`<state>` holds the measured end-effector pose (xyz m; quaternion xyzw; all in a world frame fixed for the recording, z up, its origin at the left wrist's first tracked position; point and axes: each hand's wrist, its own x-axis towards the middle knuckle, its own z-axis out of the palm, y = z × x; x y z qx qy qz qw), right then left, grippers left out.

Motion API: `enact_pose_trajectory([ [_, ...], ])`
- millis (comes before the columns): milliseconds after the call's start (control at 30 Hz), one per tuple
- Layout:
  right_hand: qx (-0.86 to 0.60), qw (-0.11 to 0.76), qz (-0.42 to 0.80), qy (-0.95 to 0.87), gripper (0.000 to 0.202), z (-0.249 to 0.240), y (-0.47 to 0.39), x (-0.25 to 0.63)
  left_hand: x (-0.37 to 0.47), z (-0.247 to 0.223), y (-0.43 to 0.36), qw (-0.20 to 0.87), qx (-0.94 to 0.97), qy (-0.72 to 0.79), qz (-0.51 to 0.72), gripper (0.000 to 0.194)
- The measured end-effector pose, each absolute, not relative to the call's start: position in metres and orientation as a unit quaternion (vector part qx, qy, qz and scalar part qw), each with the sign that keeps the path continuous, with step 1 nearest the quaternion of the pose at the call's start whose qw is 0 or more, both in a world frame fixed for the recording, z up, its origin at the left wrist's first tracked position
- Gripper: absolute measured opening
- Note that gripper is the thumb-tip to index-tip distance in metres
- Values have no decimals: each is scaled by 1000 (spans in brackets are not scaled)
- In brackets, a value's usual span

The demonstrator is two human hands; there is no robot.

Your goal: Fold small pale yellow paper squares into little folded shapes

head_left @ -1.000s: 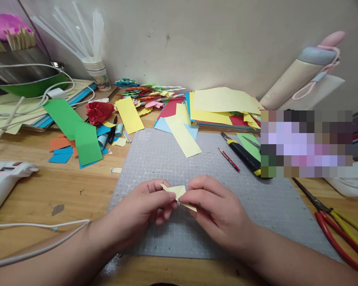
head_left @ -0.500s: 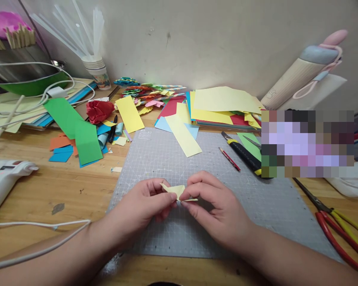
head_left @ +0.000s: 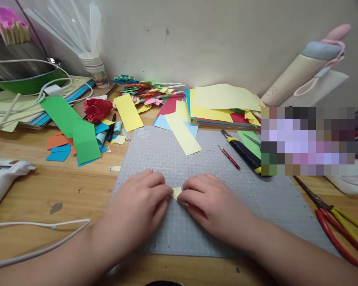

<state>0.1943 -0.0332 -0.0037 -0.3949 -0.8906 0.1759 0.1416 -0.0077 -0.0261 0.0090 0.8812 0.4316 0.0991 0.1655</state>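
Pale-yellow paper (head_left: 176,193) — folded, seemingly unfinished; right hand (head_left: 212,198) pinches its right end, left hand (head_left: 139,198) touches its left, grip hidden. Far pale strip (head_left: 183,136) — flat, unfolded.

We held our left hand (head_left: 140,196) and right hand (head_left: 211,200) knuckles-up, fingers (head_left: 192,195) curled, tips apart but near, forearms (head_left: 85,250) angled over the mat's (head_left: 173,238) near corners.
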Motion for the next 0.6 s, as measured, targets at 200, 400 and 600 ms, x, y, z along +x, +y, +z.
enact_pose_trajectory([
  [200, -384, 135, 153, -900, 16, -5, -34, 194, -5, 11, -37, 95, 930, 355, 7, 17],
  [400, -402, 139, 183, -886, 12, -6, -32, 193, -5, 10, -43, -11, 961, 277, 12, 20],
  [600, -375, 117, 167, -904, 15, -3, -33, 195, -9, 5, -49, -28, 952, 303, 28, 26],
])
